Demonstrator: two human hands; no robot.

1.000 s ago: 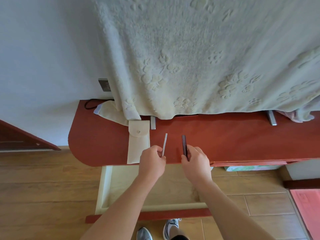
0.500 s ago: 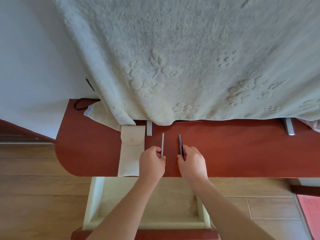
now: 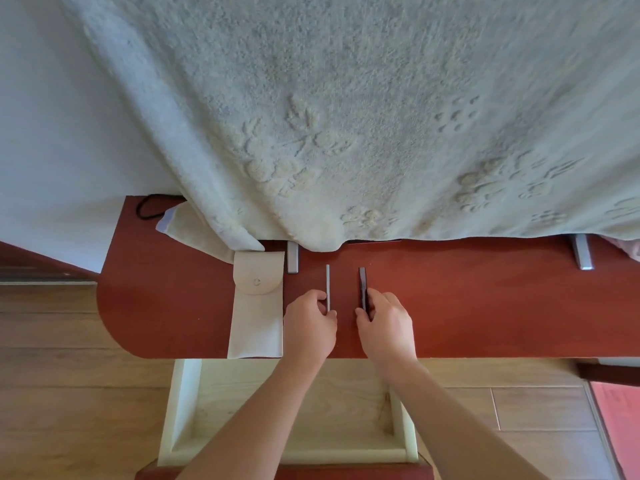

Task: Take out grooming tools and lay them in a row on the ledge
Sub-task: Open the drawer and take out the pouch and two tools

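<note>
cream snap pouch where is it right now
In the head view the cream fabric snap pouch lies flat on the red-brown wooden ledge, left of centre, just beside the left hand that pinches a thin silver tool.

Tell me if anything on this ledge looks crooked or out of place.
Nothing stands out. The silver tool and dark tool sit parallel beside the straight pouch; only the drawer below hangs open.

left hand (image 3: 309, 323) pinching file (image 3: 328, 287), right hand (image 3: 387, 323) dark tool (image 3: 362, 289)
</note>
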